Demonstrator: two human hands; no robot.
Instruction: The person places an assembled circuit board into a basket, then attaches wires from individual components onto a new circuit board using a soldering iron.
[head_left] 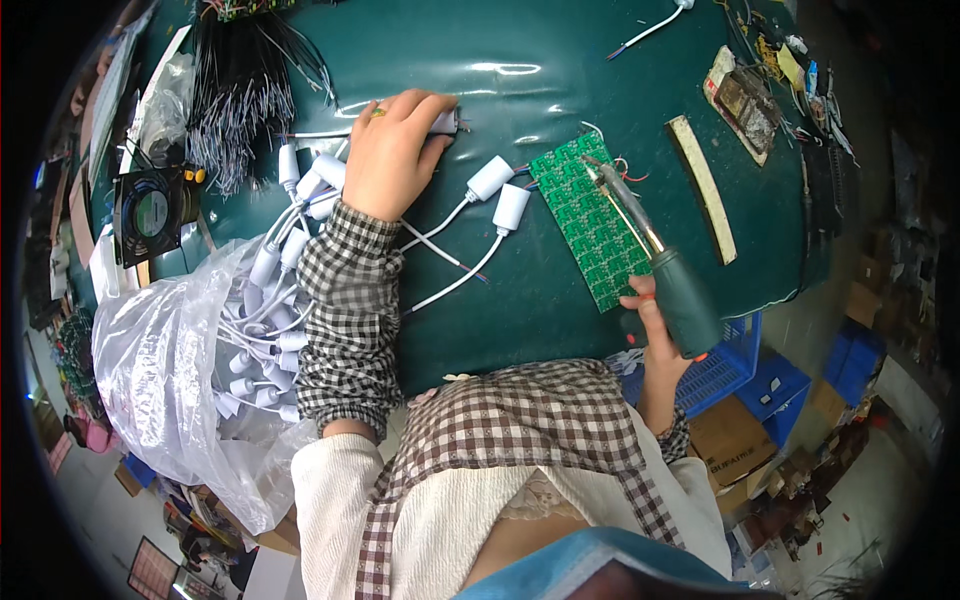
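My left hand (393,150) reaches over the green mat with its fingers closed on a white cylindrical housing (443,123), mostly hidden under the fingers; wire ends stick out at its right end. My right hand (657,335) grips a soldering gun (684,300) by its dark green handle. Its metal tip points up and left, over a green circuit board panel (590,220) that lies tilted on the mat. Between the hands, two more white housings (490,179) with white cables lie with their wire ends touching or close to the board's left edge.
A clear plastic bag (160,350) at the left spills many white housings. Behind it stand a small black fan (150,215) and a bundle of black wires (240,100). At the right lie a pale curved strip (702,190) and a stained block (742,105). Blue crates (730,360) sit below the table.
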